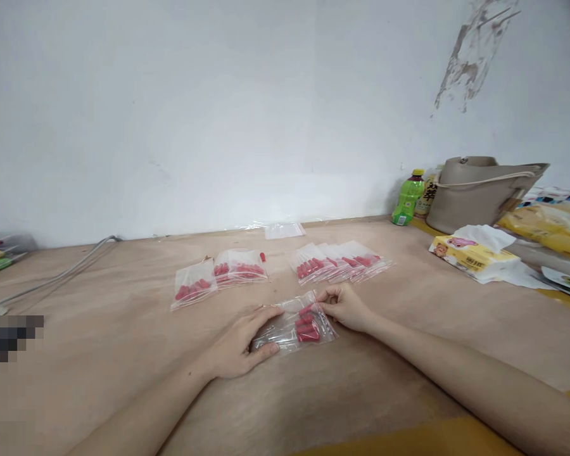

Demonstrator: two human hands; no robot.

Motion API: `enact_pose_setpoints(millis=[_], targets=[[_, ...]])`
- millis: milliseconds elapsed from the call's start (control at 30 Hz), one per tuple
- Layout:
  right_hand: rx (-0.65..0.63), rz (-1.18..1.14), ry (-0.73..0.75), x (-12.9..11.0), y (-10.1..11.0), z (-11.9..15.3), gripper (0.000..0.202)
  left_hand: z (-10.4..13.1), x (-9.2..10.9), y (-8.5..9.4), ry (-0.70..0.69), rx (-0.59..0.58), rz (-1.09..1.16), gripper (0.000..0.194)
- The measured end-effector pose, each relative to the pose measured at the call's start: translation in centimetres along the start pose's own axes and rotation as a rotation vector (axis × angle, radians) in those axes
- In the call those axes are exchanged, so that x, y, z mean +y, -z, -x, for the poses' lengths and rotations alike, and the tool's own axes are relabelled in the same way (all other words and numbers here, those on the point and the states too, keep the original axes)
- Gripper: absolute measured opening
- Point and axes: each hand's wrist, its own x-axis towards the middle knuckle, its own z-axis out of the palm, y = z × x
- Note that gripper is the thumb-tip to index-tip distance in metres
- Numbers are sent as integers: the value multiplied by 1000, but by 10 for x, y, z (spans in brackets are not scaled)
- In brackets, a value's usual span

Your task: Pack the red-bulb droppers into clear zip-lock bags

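Note:
A clear zip-lock bag (285, 330) lies in front of me, with several small red pieces (308, 328) gathered near its zip end on the right. My left hand (240, 342) rests on the bag's left end, thumb and fingers apart. At the upper right corner, beside the zip strip, my right hand (344, 307) pinches the bag's edge between thumb and fingertips. Behind my hands lie more bags of red pieces: a group (240, 266) with a single bag (194, 283) at left, and an overlapping row (337, 261) at right.
By the wall are flat white bags (284, 231) and a loose red piece (263, 256). A grey cable (61, 273) runs along the left. To the right stand a green bottle (407, 199), a taupe bag (475, 196) and a tissue pack (475, 254).

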Motion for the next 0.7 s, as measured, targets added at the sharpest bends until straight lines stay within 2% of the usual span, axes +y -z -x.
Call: enact_pose_setpoints(millis=[67, 167, 300, 400, 533, 633, 700], targets=[[77, 106, 94, 6, -3, 0, 22, 0, 0, 0, -3, 1, 0, 51], [92, 291, 254, 6, 2, -1, 14, -1, 1, 0, -12, 3, 2, 50], [141, 470, 214, -11, 18, -12, 12, -2, -1, -1, -35, -10, -11, 48], [161, 582, 165, -28, 18, -36, 13, -2, -2, -1, -31, -31, -20, 47], [138, 806, 33, -40, -10, -87, 16, -1, -1, -1, -21, -36, -36, 48], [142, 837, -46, -38, -38, -125, 21, -1, -1, 0, -34, -34, -51, 48], [137, 846, -106, -35, -54, -142, 32, -1, -1, 0, -41, -44, -56, 49]])
